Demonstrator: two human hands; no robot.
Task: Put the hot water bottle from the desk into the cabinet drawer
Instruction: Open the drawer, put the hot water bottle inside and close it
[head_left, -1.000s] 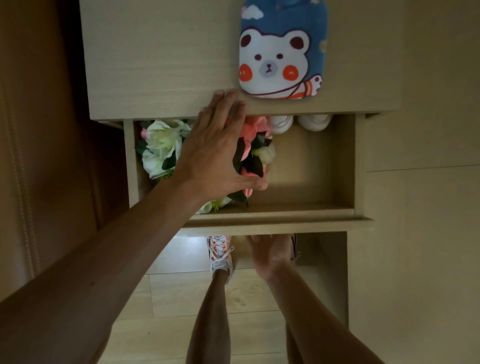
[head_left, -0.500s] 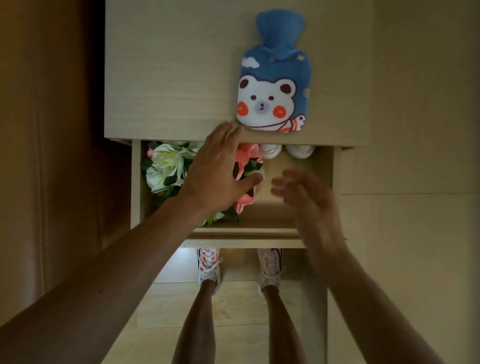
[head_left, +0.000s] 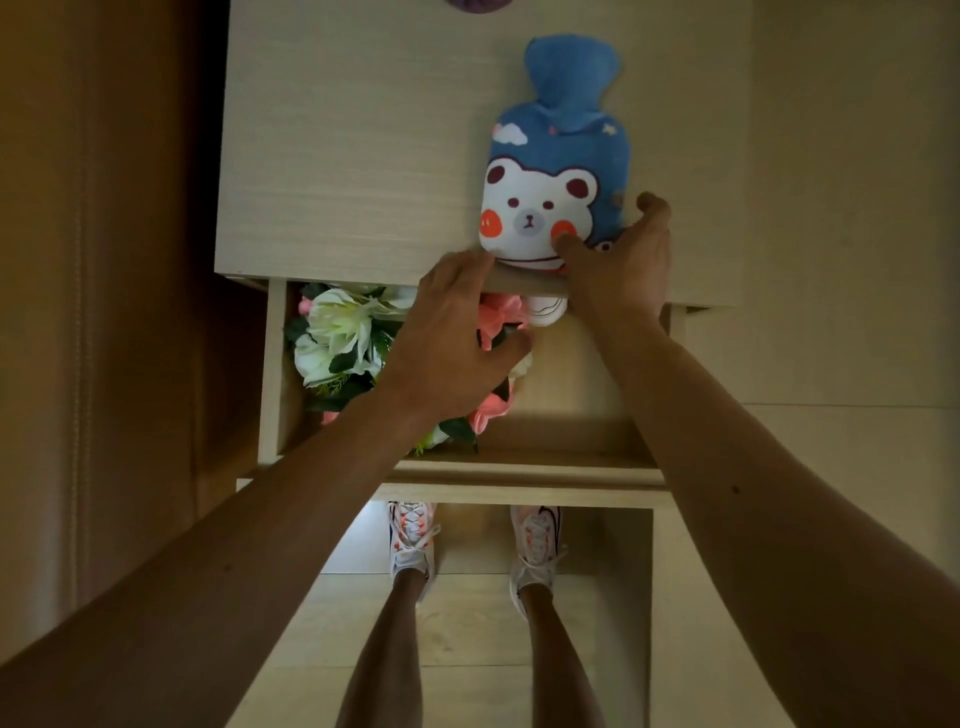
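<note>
A blue hot water bottle with a white bear face lies flat on the pale wooden desk top, its base near the front edge. My right hand rests on the bottle's lower right corner, thumb on the bear's cheek and fingers spread along the side. My left hand hovers over the open drawer just below the desk edge, fingers apart and touching the edge, holding nothing. The drawer is pulled out toward me.
Artificial flowers, white and pink, fill the drawer's left half, and a white object sits at its back. The drawer's right half shows bare wood. My legs and sneakers stand on the floor below. A purple object peeks in at the top.
My right hand rose from below the drawer front up to the bottle's lower corner. My left hand stayed over the flowers, its fingers sliding right along the desk edge.
</note>
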